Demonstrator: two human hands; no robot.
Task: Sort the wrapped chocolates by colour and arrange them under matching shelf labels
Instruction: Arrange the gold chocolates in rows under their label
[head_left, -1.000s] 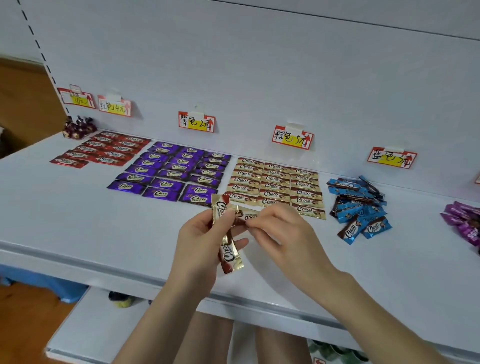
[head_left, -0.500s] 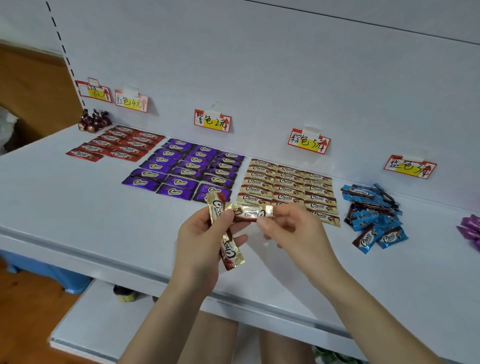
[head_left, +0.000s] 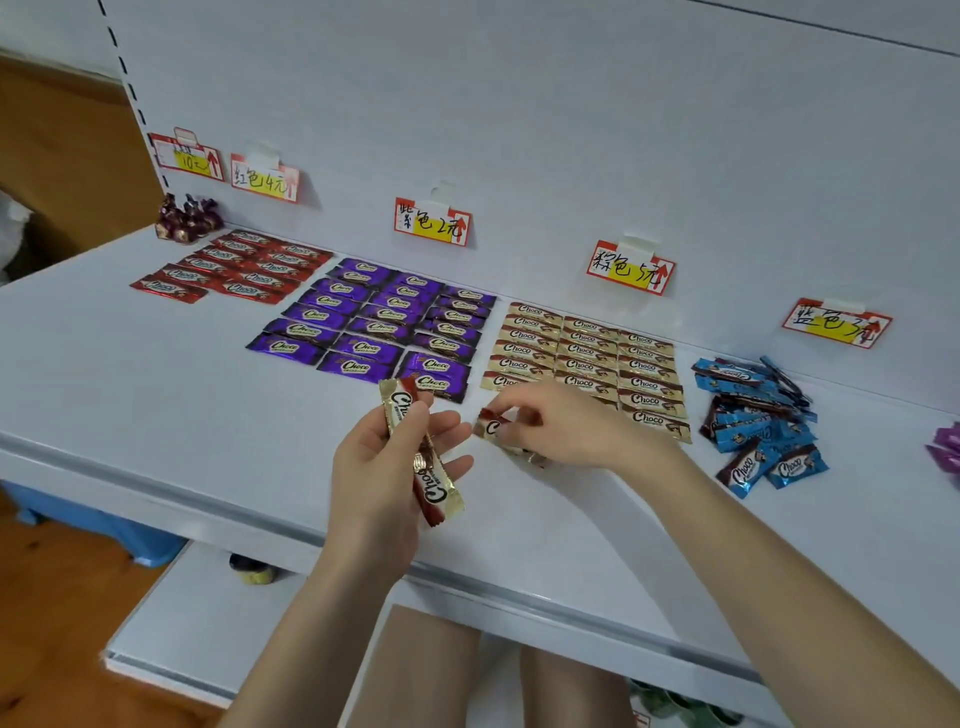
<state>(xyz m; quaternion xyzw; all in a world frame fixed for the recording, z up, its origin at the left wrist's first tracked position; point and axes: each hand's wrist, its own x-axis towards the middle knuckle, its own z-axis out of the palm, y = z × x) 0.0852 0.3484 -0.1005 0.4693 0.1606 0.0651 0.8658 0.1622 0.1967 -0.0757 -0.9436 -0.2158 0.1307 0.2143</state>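
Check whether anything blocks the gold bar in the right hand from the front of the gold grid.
Nothing visible. The right hand pinches the gold bar at the front left corner of the gold grid, over bare shelf. The purple grid lies close beside it, apart.

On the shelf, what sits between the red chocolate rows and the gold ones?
The block of purple chocolates fills that stretch between the red rows and the gold rows, seen in the head view.
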